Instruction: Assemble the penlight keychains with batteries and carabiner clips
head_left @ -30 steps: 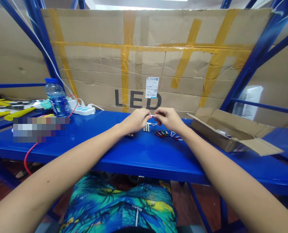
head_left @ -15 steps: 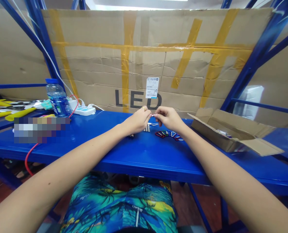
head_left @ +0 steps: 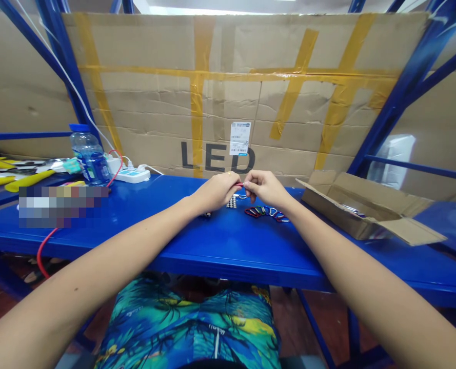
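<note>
My left hand and my right hand meet above the far middle of the blue table. Between their pinched fingertips is a small, thin red piece, mostly covered by the fingers, so its kind does not show. Just under the hands, small silvery metal pieces stand in tight rows. A pale, looped item lies right behind them. To the right, coloured carabiners form a curved row below my right wrist. Small dark items are partly hidden by my left forearm.
An open cardboard box with things inside stands at the right. On the left are a blue-capped bottle, a white power strip, yellow-handled tools and a red cable. A large cardboard sheet closes off the back.
More red now shows between the fingertips, where a small pale and pinkish bit showed before. Both hands stay together in nearly the same place; the view has shifted slightly.
</note>
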`<action>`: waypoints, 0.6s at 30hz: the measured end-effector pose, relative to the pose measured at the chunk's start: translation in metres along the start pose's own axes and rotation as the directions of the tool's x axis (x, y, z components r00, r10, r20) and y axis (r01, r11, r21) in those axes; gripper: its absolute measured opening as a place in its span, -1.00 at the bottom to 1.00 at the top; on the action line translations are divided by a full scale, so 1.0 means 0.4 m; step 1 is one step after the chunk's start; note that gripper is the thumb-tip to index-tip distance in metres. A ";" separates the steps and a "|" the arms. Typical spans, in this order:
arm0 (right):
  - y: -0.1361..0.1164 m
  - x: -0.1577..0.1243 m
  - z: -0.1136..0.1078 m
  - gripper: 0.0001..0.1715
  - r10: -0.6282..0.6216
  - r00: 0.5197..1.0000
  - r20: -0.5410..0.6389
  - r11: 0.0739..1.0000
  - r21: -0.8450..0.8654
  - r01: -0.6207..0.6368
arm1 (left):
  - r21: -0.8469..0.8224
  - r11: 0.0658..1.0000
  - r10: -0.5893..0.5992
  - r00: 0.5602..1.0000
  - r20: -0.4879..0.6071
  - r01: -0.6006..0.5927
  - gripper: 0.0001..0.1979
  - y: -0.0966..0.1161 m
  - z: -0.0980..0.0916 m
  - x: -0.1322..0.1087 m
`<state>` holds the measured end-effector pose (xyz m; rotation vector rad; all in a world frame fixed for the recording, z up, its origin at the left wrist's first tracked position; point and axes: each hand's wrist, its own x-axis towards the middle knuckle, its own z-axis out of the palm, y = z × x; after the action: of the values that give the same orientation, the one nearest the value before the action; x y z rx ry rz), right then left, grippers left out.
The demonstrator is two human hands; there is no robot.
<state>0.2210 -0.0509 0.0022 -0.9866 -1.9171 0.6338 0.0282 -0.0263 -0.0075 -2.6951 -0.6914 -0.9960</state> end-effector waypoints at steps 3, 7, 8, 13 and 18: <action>-0.002 0.002 -0.005 -0.83 -0.006 1.000 -0.002 1.000 0.027 0.006 | -0.025 0.999 0.022 0.999 -0.031 -0.022 -0.85 0.003 -0.002 0.004; -0.009 0.001 -0.009 -0.85 -0.106 0.992 -0.072 0.994 -0.037 0.103 | -0.009 0.999 -0.048 0.998 -0.029 0.048 -0.75 0.013 -0.003 0.016; -0.010 0.000 -0.008 -0.86 -0.129 0.988 -0.088 0.990 -0.067 0.124 | 0.011 0.997 -0.073 0.997 -0.012 0.073 -0.72 0.015 -0.003 0.018; -0.007 -0.004 -0.002 -0.85 -0.093 0.994 -0.062 0.993 -0.085 0.088 | 0.050 0.992 -0.119 0.991 0.055 0.117 -0.73 0.014 -0.003 0.013; -0.004 -0.001 0.003 -0.81 0.009 0.999 -0.033 0.999 -0.039 -0.010 | 0.098 0.994 -0.056 0.997 0.057 0.051 -0.74 0.006 -0.004 0.001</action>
<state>0.2194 -0.0522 0.0024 -1.0252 -1.9034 0.5837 0.0287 -0.0288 -0.0062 -2.6446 -0.8057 -0.8739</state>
